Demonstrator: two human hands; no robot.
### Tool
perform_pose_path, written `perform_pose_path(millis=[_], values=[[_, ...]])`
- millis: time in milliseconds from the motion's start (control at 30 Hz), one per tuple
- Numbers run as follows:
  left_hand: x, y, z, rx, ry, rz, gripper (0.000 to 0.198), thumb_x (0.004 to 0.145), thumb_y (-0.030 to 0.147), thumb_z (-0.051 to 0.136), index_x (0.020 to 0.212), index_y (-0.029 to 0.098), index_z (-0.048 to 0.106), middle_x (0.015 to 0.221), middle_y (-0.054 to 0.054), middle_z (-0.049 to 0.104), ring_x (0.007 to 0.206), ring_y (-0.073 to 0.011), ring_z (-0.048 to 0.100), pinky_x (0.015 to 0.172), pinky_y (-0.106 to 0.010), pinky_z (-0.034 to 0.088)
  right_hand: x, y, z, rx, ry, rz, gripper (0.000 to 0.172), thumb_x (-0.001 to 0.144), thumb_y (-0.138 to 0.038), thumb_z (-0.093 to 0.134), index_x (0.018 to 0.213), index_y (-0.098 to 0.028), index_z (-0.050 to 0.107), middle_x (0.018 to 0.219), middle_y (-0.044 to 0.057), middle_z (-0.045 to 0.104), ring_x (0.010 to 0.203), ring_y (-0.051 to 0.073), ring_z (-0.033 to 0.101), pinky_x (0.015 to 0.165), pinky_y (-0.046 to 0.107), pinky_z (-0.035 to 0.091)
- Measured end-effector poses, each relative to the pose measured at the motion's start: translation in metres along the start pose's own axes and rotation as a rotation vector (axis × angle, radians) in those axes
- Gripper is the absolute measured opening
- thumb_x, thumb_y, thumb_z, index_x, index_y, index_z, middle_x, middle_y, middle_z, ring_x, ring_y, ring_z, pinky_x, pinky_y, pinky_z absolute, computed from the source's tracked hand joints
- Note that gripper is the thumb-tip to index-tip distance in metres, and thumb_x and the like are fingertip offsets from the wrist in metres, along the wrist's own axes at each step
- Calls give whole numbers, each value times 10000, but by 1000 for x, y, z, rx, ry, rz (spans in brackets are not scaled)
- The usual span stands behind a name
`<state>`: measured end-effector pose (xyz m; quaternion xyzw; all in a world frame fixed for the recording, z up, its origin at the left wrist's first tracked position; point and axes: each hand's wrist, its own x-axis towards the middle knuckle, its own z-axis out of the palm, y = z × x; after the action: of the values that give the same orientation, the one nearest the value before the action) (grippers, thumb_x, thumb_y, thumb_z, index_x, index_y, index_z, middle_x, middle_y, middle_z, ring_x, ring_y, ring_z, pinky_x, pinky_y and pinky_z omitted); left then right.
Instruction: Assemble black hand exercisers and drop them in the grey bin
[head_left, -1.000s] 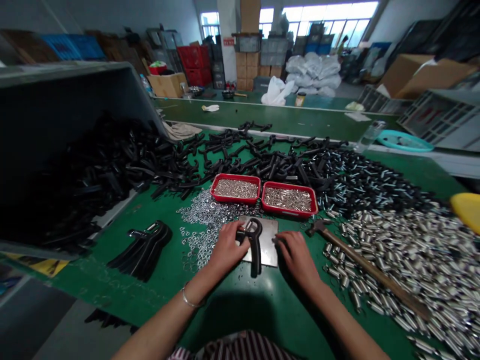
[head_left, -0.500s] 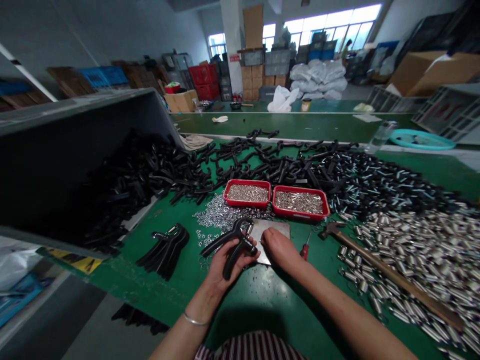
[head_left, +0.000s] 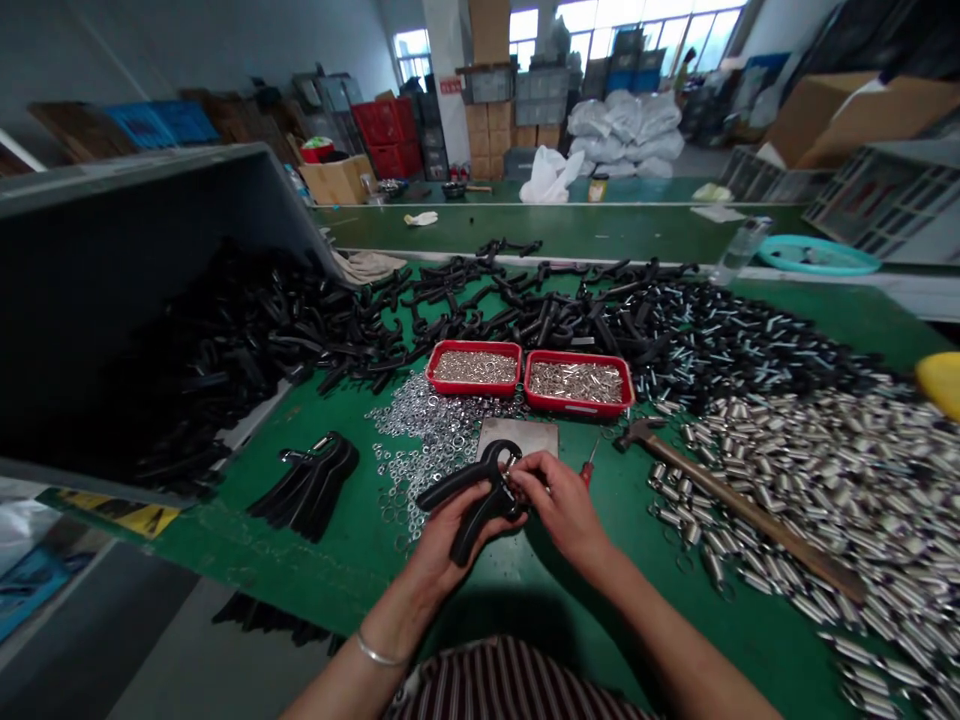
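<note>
My left hand (head_left: 439,545) is closed around a black hand grip strengthener (head_left: 472,528), its two handles splayed toward me and to the left. My right hand (head_left: 564,505) pinches at the strengthener's metal-fitted right side. Whatever is between those fingertips is too small and covered to make out. Beneath both hands lies a flat metal plate (head_left: 529,437) on the green bench. A red-handled screwdriver (head_left: 587,473) rests just right of the plate. Further left, several similar strengtheners (head_left: 319,490) lie stacked together.
Two red trays, the left tray (head_left: 474,389) and the right tray (head_left: 577,407), hold small metal parts. Loose metal rings (head_left: 420,425) spread beside them. A hammer (head_left: 742,505) borders piled springs (head_left: 825,470). Black handles (head_left: 255,320) spill from a grey crate (head_left: 289,195).
My right hand has come off the plate and up to the strengthener, its fingertips now against it. The strengthener has turned slightly in my left hand. The whole view has shifted a little.
</note>
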<state>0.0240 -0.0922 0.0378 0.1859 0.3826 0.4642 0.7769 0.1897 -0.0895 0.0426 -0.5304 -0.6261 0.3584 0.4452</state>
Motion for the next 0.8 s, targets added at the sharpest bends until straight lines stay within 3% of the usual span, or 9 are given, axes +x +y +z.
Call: perform_pose_path(millis=[300,533,800], values=[[-2,-11,11,29,131,4,241,764,119,739,1004,123,712,1061,-114,748,999,-284,708,888,-522,606,-11,-3,-11,-294,-45,-99,110,998,-212,497,921,-192,573,911,63,662,871,209,638,805,329,492],[-4,-13,13,85,82,-8,263,775,160,749,1033,124,712,1086,-127,725,1001,-267,687,855,-505,614,-17,-7,-7,-675,-51,-238,166,1015,-230,450,923,-171,575,905,105,649,860,252,628,766,370,500],[-3,-15,11,69,-27,-27,269,777,219,759,1020,121,699,1057,-138,711,983,-280,678,827,-523,614,-10,1,-12,-610,-75,-227,123,989,-216,515,923,-160,603,892,93,662,851,244,652,757,359,523]])
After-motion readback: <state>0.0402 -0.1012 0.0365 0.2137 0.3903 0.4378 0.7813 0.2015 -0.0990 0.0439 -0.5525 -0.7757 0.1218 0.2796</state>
